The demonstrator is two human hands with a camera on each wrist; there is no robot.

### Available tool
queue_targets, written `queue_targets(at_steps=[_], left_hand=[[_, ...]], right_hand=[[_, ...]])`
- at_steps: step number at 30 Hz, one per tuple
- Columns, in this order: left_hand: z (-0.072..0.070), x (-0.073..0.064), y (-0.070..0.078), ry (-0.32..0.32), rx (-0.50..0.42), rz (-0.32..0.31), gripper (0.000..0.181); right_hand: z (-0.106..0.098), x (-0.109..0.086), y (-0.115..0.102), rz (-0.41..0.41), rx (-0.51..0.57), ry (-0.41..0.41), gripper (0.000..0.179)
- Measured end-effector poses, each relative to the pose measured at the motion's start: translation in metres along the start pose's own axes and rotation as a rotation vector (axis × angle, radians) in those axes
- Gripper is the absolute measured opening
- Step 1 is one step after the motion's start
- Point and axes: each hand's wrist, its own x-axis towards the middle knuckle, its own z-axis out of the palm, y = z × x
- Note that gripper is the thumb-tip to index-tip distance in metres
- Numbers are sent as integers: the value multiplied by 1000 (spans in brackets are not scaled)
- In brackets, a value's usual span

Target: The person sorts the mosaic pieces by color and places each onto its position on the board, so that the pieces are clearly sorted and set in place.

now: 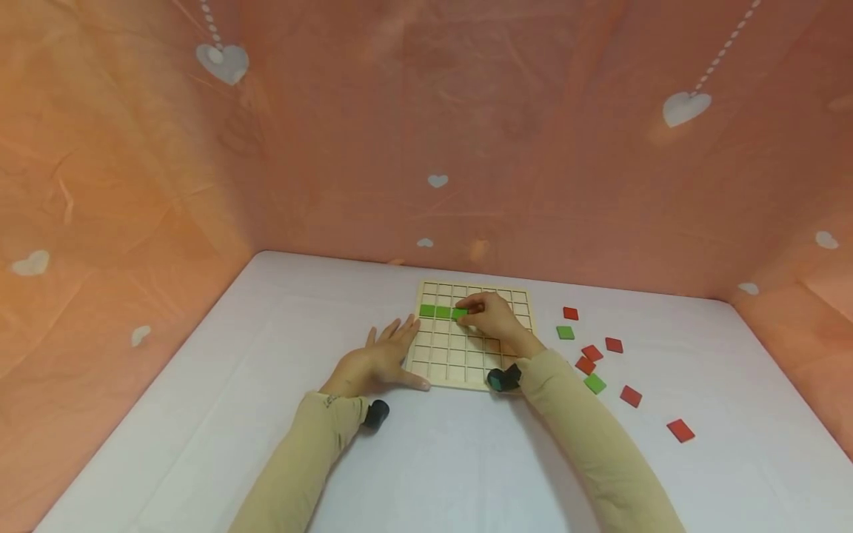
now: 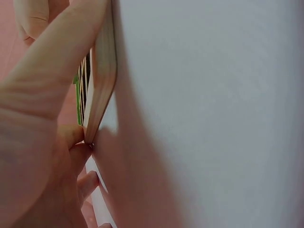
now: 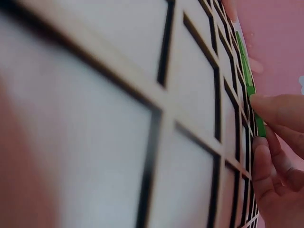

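Observation:
A pale wooden grid board (image 1: 440, 355) lies on the white table. Two green square tiles (image 1: 435, 312) sit side by side in one of its rows, starting at the left edge. My right hand (image 1: 496, 320) is over the board and pinches a third green tile (image 1: 459, 314) at the cell beside them; the right wrist view shows this tile (image 3: 261, 126) between thumb and fingers. With fingers spread, my left hand (image 1: 381, 361) rests against the board's left side, its thumb along the front corner. In the left wrist view the fingertips touch the board's edge (image 2: 102, 71).
To the right of the board lie several loose red tiles (image 1: 614, 345) and two green tiles, one farther back (image 1: 565, 332) and one nearer (image 1: 595, 383). Orange cloth (image 1: 426, 133) with white hearts walls the table at the back and sides.

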Motion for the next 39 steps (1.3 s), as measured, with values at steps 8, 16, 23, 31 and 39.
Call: queue_targets(at_steps=[8,16,23,31,39], left_hand=[[0,1,0,-5,-5,-7,112],[0,1,-1,-4,-13,0,113],[0,1,-2,-4,-7,14,113],[0,3,-2,-8,-13,5,113],[0,3,-4,-1,-29,4,113]], right_hand=[[1,4,1,-8,-26,-4,32],[-2,3,-1,-27,-23,-27,31],[-2,6,-1,-59,-40,-48,31],[-2,4,5,-57,16,-50,35],[-6,-7,13,-25,210,-103,47]])
